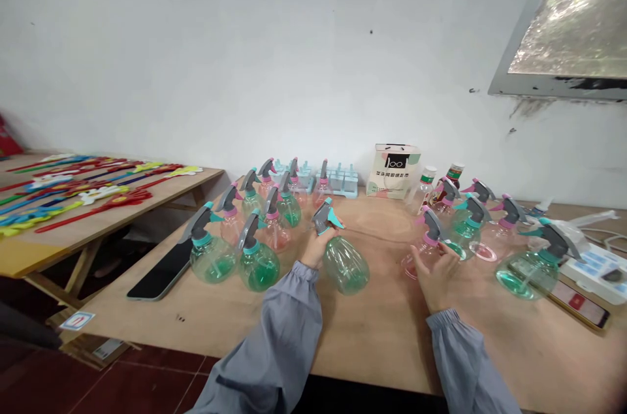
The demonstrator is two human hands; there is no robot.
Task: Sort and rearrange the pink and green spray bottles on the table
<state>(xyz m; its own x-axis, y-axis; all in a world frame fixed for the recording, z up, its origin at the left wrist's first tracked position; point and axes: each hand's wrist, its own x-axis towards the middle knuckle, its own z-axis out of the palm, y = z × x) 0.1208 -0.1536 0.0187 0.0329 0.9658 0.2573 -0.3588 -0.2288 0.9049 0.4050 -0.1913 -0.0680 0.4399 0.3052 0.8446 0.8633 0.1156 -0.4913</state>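
Observation:
My left hand (317,245) is wrapped round the neck of a clear green spray bottle (347,265) with a grey and turquoise trigger head, tilted with its base toward me. To the right, my right hand (435,273) has its fingers around a pink spray bottle (427,253) that stands on the table with a grey and pink head. Left of my left hand stand several pink and green spray bottles, among them a green spray bottle (260,265) with green liquid inside. More cluster right of my right hand, including a green spray bottle (526,273) at the far right.
A black phone (160,272) lies at the wooden table's (372,342) left. Pale blue moulds (343,180), a paper bag (393,171) and capped bottles (427,182) line the back. Another phone (580,302) and a white box (597,273) are at right. A side table (112,215) holds colourful hand-shaped sticks.

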